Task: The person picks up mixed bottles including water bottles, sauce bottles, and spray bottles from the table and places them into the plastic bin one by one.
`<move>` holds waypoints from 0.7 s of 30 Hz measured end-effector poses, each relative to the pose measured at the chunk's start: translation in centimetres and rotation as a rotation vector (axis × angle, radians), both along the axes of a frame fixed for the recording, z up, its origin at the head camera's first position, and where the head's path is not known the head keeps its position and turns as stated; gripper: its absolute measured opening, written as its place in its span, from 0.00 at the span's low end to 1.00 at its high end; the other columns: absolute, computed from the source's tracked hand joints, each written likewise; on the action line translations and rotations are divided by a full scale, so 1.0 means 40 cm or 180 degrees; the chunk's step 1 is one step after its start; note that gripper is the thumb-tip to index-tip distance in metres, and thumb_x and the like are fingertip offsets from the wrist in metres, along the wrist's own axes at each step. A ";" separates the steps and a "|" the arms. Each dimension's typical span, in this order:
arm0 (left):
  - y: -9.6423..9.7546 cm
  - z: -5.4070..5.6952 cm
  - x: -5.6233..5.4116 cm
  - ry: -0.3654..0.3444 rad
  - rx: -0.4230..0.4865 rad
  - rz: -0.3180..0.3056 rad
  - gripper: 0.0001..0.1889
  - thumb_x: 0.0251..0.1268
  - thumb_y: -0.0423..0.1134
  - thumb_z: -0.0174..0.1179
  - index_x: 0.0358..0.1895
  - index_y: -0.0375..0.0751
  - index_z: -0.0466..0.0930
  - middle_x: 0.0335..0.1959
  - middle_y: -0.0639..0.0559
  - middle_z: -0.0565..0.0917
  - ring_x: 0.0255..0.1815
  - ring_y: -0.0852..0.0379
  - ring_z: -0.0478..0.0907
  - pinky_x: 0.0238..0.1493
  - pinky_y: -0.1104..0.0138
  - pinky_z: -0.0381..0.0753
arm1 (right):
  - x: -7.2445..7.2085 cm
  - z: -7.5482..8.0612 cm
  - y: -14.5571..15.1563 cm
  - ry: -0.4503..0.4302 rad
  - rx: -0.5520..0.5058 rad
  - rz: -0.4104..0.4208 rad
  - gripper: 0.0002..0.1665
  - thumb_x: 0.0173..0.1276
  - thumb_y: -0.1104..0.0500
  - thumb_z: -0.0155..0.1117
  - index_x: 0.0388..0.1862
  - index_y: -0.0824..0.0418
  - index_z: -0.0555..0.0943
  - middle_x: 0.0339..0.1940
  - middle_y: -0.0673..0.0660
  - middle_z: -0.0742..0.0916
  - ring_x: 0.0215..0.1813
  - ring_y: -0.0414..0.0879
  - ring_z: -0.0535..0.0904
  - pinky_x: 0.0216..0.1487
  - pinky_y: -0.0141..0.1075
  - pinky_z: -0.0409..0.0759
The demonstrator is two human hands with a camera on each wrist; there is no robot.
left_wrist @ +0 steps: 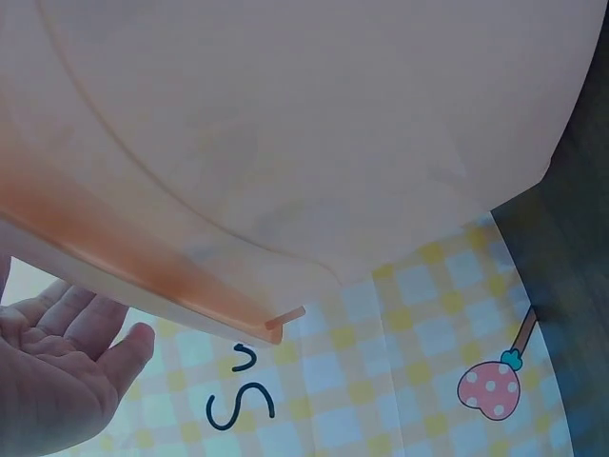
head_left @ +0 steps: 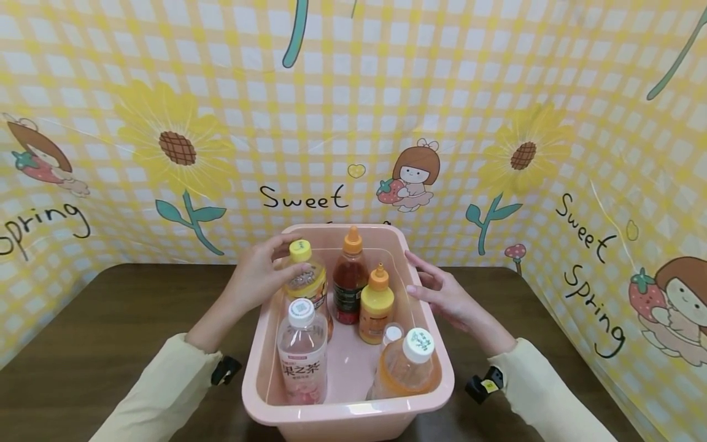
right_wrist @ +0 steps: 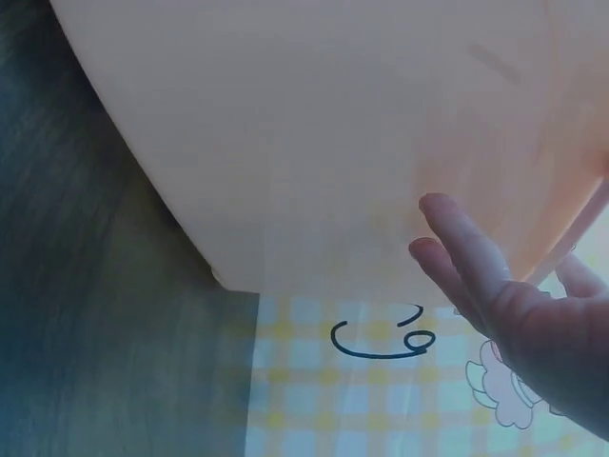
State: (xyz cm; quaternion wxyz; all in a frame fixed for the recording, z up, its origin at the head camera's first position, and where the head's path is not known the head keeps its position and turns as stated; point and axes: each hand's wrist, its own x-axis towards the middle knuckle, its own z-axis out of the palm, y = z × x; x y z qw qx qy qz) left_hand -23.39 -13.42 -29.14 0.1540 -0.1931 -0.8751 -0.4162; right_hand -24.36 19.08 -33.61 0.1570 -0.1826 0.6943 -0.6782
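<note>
A pink plastic bin point(head_left: 348, 410) stands on the table with several bottles inside. At its back left, my left hand point(head_left: 259, 273) grips the neck of a yellow-capped bottle point(head_left: 312, 288), the thumb crossing the front below the cap. My right hand point(head_left: 450, 301) touches the bin's right rim with thumb and index finger; the right wrist view shows other fingers point(right_wrist: 466, 248) fairly straight by the outer wall. Inside are a dark red-brown squeeze bottle point(head_left: 349, 285), a yellow squeeze bottle point(head_left: 377, 307), a pink-labelled tea bottle point(head_left: 302, 362) and a white-capped bottle with an orange band point(head_left: 405, 371).
Beside the large white-capped bottle, a smaller white cap point(head_left: 393, 332) shows; its body is mostly hidden. The dark wooden table point(head_left: 138, 313) extends to both sides of the bin. A yellow checked cloth point(head_left: 342, 123) hangs behind and at the sides.
</note>
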 end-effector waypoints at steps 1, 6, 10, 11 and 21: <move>0.001 0.000 0.000 0.0000 -0.0002 0.0001 0.26 0.52 0.34 0.66 0.56 0.33 0.71 0.50 0.37 0.78 0.51 0.40 0.75 0.50 0.52 0.74 | 0.000 0.001 0.001 0.0030 0.0028 -0.0020 0.45 0.63 0.56 0.61 0.73 0.53 0.49 0.66 0.73 0.60 0.61 0.67 0.65 0.49 0.52 0.75; 0.004 0.000 -0.002 0.0006 -0.0012 -0.0015 0.27 0.52 0.34 0.66 0.58 0.34 0.70 0.49 0.37 0.79 0.50 0.42 0.76 0.52 0.50 0.73 | 0.003 0.006 0.009 0.0123 0.0161 -0.0062 0.43 0.64 0.54 0.60 0.72 0.54 0.51 0.66 0.72 0.62 0.59 0.65 0.68 0.47 0.52 0.76; 0.004 -0.003 -0.004 0.0034 -0.0004 -0.0039 0.28 0.52 0.34 0.66 0.59 0.34 0.69 0.50 0.37 0.78 0.51 0.43 0.75 0.53 0.51 0.72 | 0.005 0.007 0.015 0.0168 0.0268 -0.0099 0.41 0.65 0.54 0.59 0.72 0.54 0.52 0.65 0.72 0.63 0.56 0.61 0.72 0.45 0.50 0.78; 0.003 -0.003 -0.004 0.0037 0.0001 -0.0047 0.29 0.52 0.34 0.66 0.59 0.33 0.69 0.50 0.37 0.78 0.51 0.43 0.75 0.53 0.51 0.73 | 0.005 0.006 0.016 0.0174 0.0293 -0.0111 0.40 0.65 0.55 0.59 0.72 0.54 0.52 0.65 0.72 0.63 0.56 0.61 0.72 0.45 0.49 0.78; -0.019 -0.006 0.005 -0.0027 -0.0031 0.0013 0.30 0.56 0.38 0.64 0.62 0.35 0.66 0.54 0.37 0.76 0.54 0.41 0.73 0.53 0.50 0.71 | 0.012 0.000 0.034 0.0331 0.0365 -0.0116 0.41 0.65 0.56 0.59 0.72 0.57 0.52 0.65 0.73 0.62 0.54 0.59 0.73 0.45 0.49 0.78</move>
